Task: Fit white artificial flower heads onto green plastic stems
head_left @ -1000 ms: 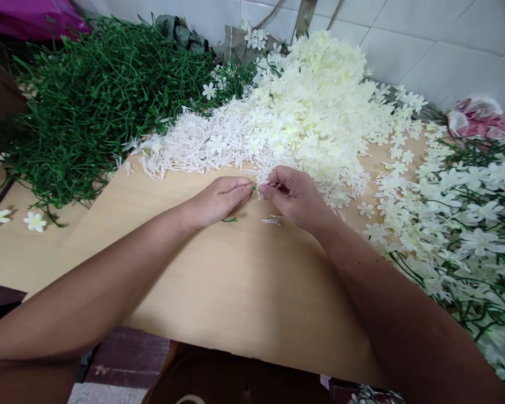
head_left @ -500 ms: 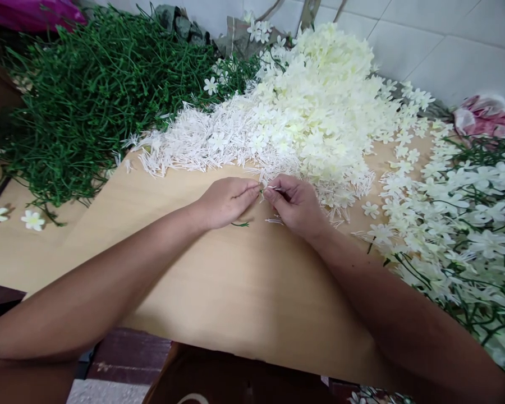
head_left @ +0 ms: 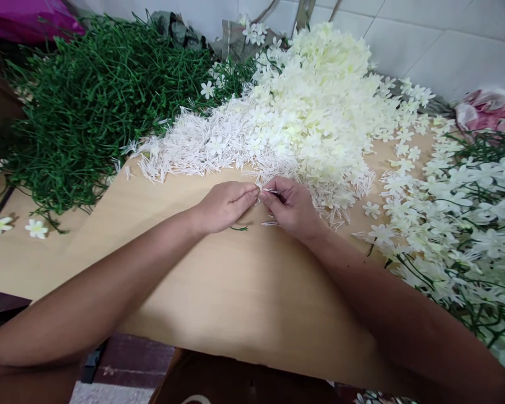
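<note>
Both hands are barely shifting from a moment ago, their fingertips still meeting at the edge of the heap of white stamens (head_left: 202, 143). The left hand (head_left: 225, 206) is pinching a thin green stem (head_left: 239, 228), whose tail is poking out beneath the palm onto the wooden board (head_left: 235, 292). The right hand (head_left: 292, 206) is clamping a white stamen (head_left: 270, 191) between thumb and forefinger.
</note>
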`<state>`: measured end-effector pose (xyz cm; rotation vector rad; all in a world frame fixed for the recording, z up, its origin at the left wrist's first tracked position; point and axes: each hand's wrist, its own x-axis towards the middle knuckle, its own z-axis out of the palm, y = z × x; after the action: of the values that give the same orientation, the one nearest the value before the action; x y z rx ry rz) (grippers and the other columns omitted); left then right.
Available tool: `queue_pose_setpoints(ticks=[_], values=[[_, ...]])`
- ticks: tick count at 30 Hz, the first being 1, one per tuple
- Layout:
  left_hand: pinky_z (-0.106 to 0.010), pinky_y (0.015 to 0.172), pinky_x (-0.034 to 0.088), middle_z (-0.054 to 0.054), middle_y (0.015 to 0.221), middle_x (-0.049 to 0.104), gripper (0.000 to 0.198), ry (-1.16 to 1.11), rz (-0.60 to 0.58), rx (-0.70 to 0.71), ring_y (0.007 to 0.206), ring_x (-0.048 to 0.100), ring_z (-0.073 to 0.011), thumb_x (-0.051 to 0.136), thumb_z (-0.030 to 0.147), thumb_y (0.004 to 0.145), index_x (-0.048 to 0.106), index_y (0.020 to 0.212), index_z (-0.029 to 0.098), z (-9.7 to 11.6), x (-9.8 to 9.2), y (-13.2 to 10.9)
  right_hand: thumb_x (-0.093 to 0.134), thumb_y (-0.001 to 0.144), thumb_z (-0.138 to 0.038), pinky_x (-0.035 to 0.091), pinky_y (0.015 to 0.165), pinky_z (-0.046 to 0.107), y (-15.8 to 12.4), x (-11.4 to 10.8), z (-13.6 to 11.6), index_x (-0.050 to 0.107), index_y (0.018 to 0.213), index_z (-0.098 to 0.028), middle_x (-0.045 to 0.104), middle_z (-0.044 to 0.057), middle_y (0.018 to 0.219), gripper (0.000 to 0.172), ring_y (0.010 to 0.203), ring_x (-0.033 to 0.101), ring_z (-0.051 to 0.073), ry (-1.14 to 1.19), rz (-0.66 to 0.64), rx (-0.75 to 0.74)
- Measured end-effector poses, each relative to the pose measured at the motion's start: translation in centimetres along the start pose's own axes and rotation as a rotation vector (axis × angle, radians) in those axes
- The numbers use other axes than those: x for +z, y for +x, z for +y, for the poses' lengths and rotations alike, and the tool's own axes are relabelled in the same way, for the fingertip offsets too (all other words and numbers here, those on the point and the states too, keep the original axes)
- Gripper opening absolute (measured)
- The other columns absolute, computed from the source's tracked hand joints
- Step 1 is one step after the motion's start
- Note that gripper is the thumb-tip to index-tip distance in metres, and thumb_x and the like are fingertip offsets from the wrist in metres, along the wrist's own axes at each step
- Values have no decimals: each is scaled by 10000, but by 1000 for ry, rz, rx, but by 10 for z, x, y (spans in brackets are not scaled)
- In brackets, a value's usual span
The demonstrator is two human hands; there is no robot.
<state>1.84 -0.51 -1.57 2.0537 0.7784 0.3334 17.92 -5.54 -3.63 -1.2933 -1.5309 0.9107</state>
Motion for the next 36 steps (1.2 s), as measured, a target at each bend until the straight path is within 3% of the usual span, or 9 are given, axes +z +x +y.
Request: queue_pose_setpoints(ticks=[8,14,17,20,25,27,31,36], values=[[-240,507,275,39,544,331,340,5,21,11,524,328,-105,328,403,891,337,615,206,-3,2,-1,673,719,-496,266,475,230,5,-2,-1,498,634,-185,416,-53,520,367,494,339,75,58,-63,49],[-227,478,250,62,530,298,335,-238,14,-2,489,286,-83,347,406,892,331,624,204,-5,2,2,669,725,-487,288,465,221,10,-9,-4,522,672,-174,477,-54,513,350,462,368,64,111,-144,109],[-223,472,245,65,530,311,323,-285,39,-18,484,289,-78,364,389,892,339,631,201,-4,1,3,657,742,-439,315,498,224,8,-22,-12,552,699,-162,504,-39,566,299,512,410,73,-2,-150,112],[-226,485,263,58,552,329,341,-286,74,-6,504,308,-80,368,392,900,338,620,199,-3,1,2,663,737,-330,352,561,238,2,-37,-24,581,728,-159,544,-14,645,191,590,465,96,-263,-196,113],[-235,560,320,31,599,400,378,-90,117,16,573,379,-100,329,405,923,387,621,185,-2,-1,0,609,743,-144,362,681,282,-6,-40,-31,575,718,-145,584,58,797,42,738,508,151,-714,-380,22],[-248,618,353,10,637,480,405,33,75,8,624,442,-118,296,427,930,461,659,175,1,-4,-2,526,759,-75,352,684,281,-5,-37,-30,544,696,-146,574,65,797,96,739,497,150,-772,-414,-23],[-285,719,385,-31,737,583,432,347,6,22,732,511,-161,277,420,928,571,736,169,6,-12,-5,469,743,-54,323,614,254,-3,-42,-29,480,663,-169,540,21,684,141,637,449,119,-736,-349,-46],[-285,744,407,-56,880,636,326,484,172,-57,796,540,-169,373,343,888,653,897,177,2,-28,-7,467,716,-70,293,543,242,-2,-54,-31,489,686,-185,521,-14,617,120,562,418,101,-662,-238,39]])
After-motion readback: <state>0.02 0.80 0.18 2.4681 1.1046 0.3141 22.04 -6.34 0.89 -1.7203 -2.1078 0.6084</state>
